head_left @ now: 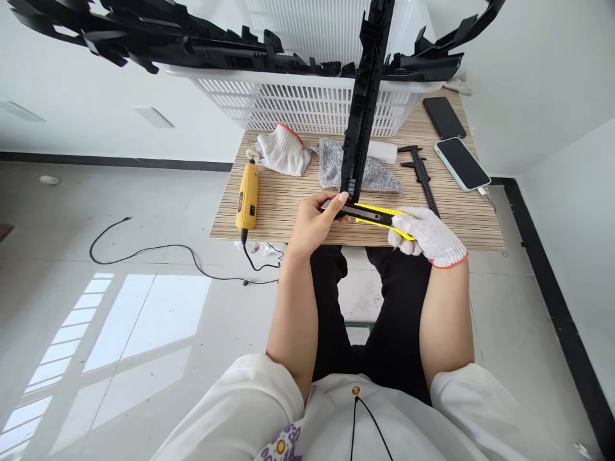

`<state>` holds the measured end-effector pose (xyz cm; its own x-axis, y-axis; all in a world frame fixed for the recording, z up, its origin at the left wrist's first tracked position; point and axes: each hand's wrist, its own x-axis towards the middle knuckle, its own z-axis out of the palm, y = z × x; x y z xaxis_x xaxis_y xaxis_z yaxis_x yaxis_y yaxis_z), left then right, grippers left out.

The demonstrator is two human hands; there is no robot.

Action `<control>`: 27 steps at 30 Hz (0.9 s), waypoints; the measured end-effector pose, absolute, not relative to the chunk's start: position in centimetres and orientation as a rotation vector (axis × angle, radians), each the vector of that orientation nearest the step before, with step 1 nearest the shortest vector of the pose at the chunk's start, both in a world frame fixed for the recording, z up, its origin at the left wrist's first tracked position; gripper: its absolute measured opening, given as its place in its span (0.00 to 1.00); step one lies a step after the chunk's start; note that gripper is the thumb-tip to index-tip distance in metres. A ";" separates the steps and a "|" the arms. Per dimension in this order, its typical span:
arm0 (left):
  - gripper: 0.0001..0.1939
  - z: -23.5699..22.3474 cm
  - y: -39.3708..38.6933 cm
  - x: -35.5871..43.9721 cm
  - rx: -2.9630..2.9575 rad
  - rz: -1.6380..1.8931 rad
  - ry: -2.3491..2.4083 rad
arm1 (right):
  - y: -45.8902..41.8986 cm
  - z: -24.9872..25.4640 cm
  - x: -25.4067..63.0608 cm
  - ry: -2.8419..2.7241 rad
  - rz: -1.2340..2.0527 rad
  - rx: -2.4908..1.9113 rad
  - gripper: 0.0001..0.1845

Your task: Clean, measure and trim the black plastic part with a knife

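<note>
My bare left hand pinches the near end of a long black plastic trim strip, thumb on top. The strip runs away from me, and its far part lies across the rim of a white basket. In a white knitted glove with an orange cuff, my right hand grips a yellow and black utility knife. The knife points left, and its front end meets the strip's near end at my left thumb. Whether the blade cuts into the plastic is hidden by my fingers. Beneath the strip lies a grey cloth.
The white basket holds several black plastic parts. A yellow corded rotary tool and a loose white glove lie left on the wooden table. Calipers and two phones lie right. A black cable trails across the floor.
</note>
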<state>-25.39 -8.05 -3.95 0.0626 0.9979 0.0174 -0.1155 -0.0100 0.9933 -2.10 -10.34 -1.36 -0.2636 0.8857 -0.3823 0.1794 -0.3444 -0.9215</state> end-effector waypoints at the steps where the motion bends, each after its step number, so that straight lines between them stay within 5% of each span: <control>1: 0.23 -3.9 -8.0 -25.4 1.164 1.223 1.073 | -10.4 -1.3 -2.1 -1.338 1.683 -1.450 0.13; 4: 0.23 -4.0 -7.9 -25.3 1.151 1.226 1.082 | -10.5 -1.3 -2.2 -1.332 1.752 -1.405 0.10; 11: 0.23 -4.0 -7.8 -24.9 1.102 1.286 1.111 | -10.8 -2.2 -2.7 -1.308 1.994 -1.060 0.24; 27: 0.24 -3.8 -7.7 -24.5 1.071 1.375 1.167 | -10.9 -2.5 -3.7 -1.462 1.874 -0.980 0.24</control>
<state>-24.55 -7.68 -3.76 -0.1109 0.9936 0.0224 -0.1397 -0.0379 0.9895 -3.66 -10.92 -2.53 -0.5739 0.7931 -0.2042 0.0054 -0.2456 -0.9694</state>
